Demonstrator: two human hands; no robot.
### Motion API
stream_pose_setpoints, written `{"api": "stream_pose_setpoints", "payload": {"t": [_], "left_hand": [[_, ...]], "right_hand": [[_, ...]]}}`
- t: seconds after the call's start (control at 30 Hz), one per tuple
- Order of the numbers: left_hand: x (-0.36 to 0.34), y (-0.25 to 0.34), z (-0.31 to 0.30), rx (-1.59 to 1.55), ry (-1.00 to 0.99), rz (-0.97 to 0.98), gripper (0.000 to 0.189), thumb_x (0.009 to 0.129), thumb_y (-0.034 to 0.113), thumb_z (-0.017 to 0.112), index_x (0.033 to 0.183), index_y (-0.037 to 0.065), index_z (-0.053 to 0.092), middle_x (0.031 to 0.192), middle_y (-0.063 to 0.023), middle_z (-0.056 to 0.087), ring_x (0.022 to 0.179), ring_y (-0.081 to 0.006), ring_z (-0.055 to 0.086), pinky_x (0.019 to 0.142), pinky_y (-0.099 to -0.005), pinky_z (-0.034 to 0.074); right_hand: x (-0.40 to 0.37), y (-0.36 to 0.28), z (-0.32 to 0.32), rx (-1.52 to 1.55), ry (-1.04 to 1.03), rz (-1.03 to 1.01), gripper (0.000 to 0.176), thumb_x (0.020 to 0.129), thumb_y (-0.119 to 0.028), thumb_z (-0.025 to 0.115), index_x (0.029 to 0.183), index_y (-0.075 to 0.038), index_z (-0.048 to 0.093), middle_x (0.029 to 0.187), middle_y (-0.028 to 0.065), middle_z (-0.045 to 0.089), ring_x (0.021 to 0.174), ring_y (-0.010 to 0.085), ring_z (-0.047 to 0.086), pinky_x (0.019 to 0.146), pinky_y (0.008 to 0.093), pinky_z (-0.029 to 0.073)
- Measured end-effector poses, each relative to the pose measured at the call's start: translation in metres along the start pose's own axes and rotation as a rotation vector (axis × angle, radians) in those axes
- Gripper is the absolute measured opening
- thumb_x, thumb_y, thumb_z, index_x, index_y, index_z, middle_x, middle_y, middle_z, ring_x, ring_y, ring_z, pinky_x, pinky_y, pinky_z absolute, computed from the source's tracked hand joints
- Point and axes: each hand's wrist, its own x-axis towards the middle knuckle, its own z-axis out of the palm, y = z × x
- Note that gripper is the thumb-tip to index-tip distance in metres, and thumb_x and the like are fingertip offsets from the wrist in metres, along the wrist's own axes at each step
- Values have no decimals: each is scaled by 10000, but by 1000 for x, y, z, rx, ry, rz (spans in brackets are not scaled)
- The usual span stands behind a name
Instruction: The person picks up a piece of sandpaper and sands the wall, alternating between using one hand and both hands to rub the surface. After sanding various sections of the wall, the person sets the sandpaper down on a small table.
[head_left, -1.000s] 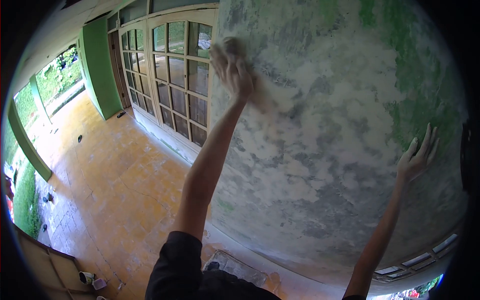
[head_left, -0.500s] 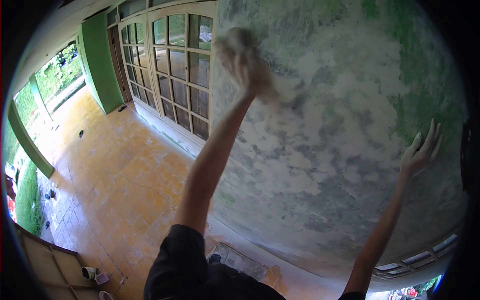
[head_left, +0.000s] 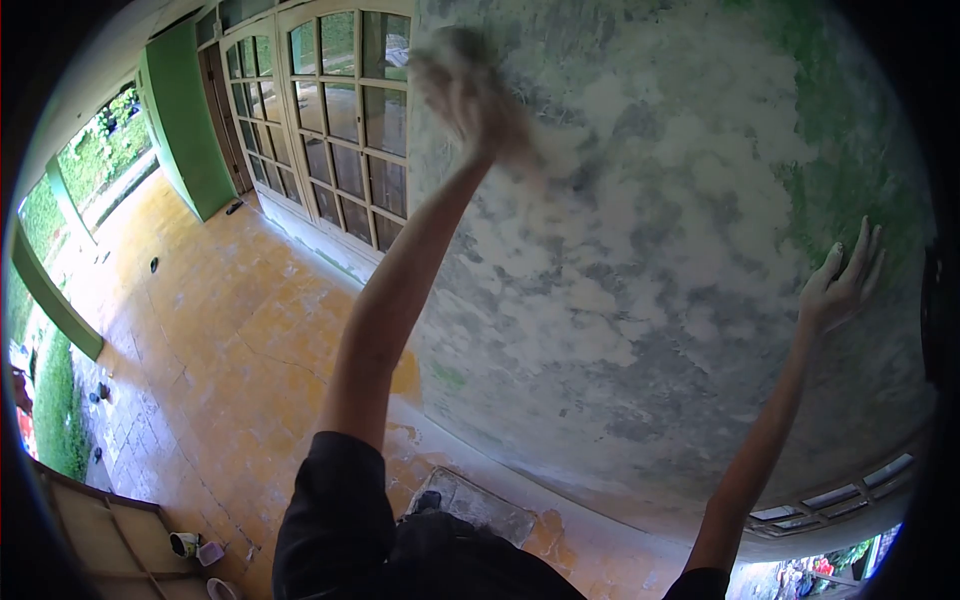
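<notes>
My left hand point(head_left: 470, 112) is against the upper left of a patchy wall point(head_left: 600, 300), close to the window frame. Motion smears its fingers, and a greyish blur lies around them; whether they hold anything is not clear. Far to the right, my right hand point(head_left: 840, 282) rests on the same wall with its fingers spread and nothing in it. Pale dust or paint coats that hand. The wall is mottled white and grey, with green paint showing along the upper right.
Left of the wall stands a white-framed window with many panes point(head_left: 345, 110), then a green pillar point(head_left: 178, 120). Below spreads a worn yellow tiled floor point(head_left: 230, 330). A grey slab or mat point(head_left: 475, 505) lies at the wall's foot. Small containers point(head_left: 186, 544) stand at lower left.
The view has shifted slightly, so the window and floor sit further left. My left hand appears a little higher and further left, still blurred; my right hand stays spread on the wall.
</notes>
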Motion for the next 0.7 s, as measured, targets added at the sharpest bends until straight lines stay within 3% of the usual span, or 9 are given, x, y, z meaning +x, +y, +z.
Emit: {"api": "stream_pose_setpoints", "payload": {"t": [0.1, 0.17, 0.23, 0.33, 0.43, 0.5, 0.57, 0.67, 0.7], "left_hand": [[-18, 27, -34, -289, -596, 834, 557, 931, 285, 589, 1463, 152, 492, 1610, -204, 247, 1484, -393, 269, 1241, -497, 172], [-8, 71, -65, -149, -677, 802, 571, 914, 251, 614, 1463, 152, 492, 1600, -199, 271, 1489, -383, 263, 1240, -487, 192], [1, 49, -47, -105, -462, 745, 567, 930, 260, 587, 1471, 126, 481, 1567, -198, 340, 1501, -362, 241, 1249, -473, 172], [32, 13, -18, -63, -142, -35, 554, 1011, 366, 414, 1506, 116, 435, 1619, -204, 274, 1542, -345, 129, 1250, -497, 73], [25, 28, -16, 68, 32, -123, 522, 989, 349, 462, 1440, 92, 514, 1555, -229, 371, 1491, -396, 256, 1232, -506, 143], [-5, 35, -27, 168, -283, 450, 628, 966, 264, 537, 1550, 137, 345, 1632, -196, 243, 1532, -345, 183, 1232, -515, 179], [-14, 42, -44, -366, -683, 894, 700, 903, 195, 629, 1548, 191, 357, 1630, -172, 259, 1511, -345, 250, 1218, -513, 247], [-2, 44, -52, 23, -617, 1188, 703, 862, 191, 688, 1515, 204, 428, 1621, -157, 294, 1490, -341, 298, 1206, -498, 292], [14, 35, -47, -159, -559, 867, 634, 869, 217, 673, 1478, 201, 494, 1627, -145, 295, 1500, -341, 272, 1229, -494, 226]], "right_hand": [[-1, -3, 1, 15, 5, 15, 443, 1034, -363, 490, 1420, -159, 564, 1460, 84, 555, 1309, 415, 513, 1079, 502, 429], [0, -4, 0, 28, 8, 12, 437, 1033, -354, 495, 1417, -156, 568, 1451, 85, 562, 1308, 417, 513, 1081, 503, 431], [0, -5, 0, 23, 10, 8, 434, 1034, -348, 496, 1415, -155, 570, 1450, 84, 562, 1307, 413, 515, 1079, 503, 432], [0, -6, 0, 2, 14, 18, 428, 1036, -341, 492, 1412, -153, 572, 1450, 82, 563, 1306, 405, 518, 1076, 503, 434], [-2, -3, 0, -8, 9, 22, 428, 1039, -341, 487, 1411, -148, 573, 1451, 79, 562, 1307, 395, 520, 1076, 502, 435], [-2, -5, 1, -11, 14, 37, 429, 1039, -342, 486, 1410, -145, 573, 1452, 77, 562, 1308, 391, 519, 1076, 502, 436], [0, -4, 0, 3, 26, 2, 433, 1040, -345, 484, 1404, -130, 576, 1441, 85, 570, 1298, 398, 528, 1076, 509, 437], [3, -3, -1, 26, 26, -22, 433, 1041, -344, 482, 1395, -114, 580, 1426, 101, 580, 1284, 408, 539, 1077, 515, 435], [3, -3, 0, 29, 37, -36, 429, 1043, -340, 478, 1388, -108, 583, 1416, 113, 586, 1275, 413, 546, 1077, 515, 435]]}}
